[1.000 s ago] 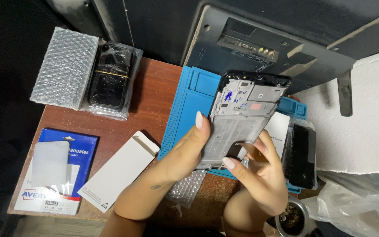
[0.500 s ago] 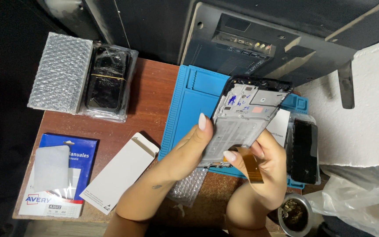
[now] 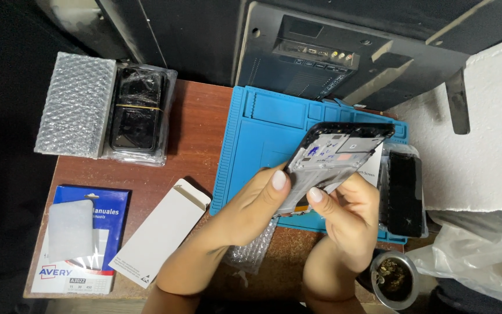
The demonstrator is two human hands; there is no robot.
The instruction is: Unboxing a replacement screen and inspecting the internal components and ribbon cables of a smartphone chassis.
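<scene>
1. Head view is looking down on a brown wooden table (image 3: 204, 122), with a dark grey monitor back (image 3: 344, 58) leaning at twelve o'clock and a white foam block (image 3: 483, 145) sitting at three o'clock.
2. Covering the table's middle is a blue repair mat (image 3: 262, 145); a black phone screen in a clear sleeve (image 3: 405, 192) is lying on its three o'clock edge.
3. At ten o'clock, a sheet of bubble wrap (image 3: 76, 104) is lying just beside a bagged black phone (image 3: 139, 116).
4. At eight o'clock, a blue label pack (image 3: 82, 244) is sitting beside an opened white carton (image 3: 158, 232).
5. At five o'clock, a small metal cup (image 3: 393, 278) is standing near a clear plastic bag (image 3: 483, 256).
6. Above the mat's centre, the left hand (image 3: 248, 209) and right hand (image 3: 350, 224) are both grasping a phone frame (image 3: 335, 157), its lower end pinched between their fingers, its top tilting toward one o'clock.
</scene>
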